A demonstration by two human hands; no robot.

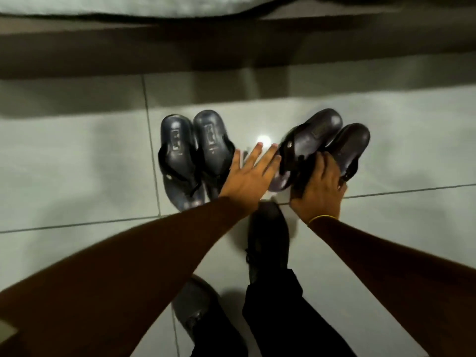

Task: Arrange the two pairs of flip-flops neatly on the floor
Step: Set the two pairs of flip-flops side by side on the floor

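Note:
A pair of dark flip-flops (192, 153) lies side by side on the pale tiled floor, heels pointing away from me. To its right a second dark pair (318, 143) is tilted and overlapping, lifted off the tiles at an angle. My right hand (319, 185) grips this second pair from below, fingers curled over the straps. Between the two pairs is my left hand (248, 173), fingers spread and flat, its fingertips touching the edge of the tilted pair.
My own feet in dark shoes (268, 240) stand on the tiles just below the hands. A low dark ledge or bed base (231, 47) runs across the top, with pale bedding above it. Tile floor extends left and right.

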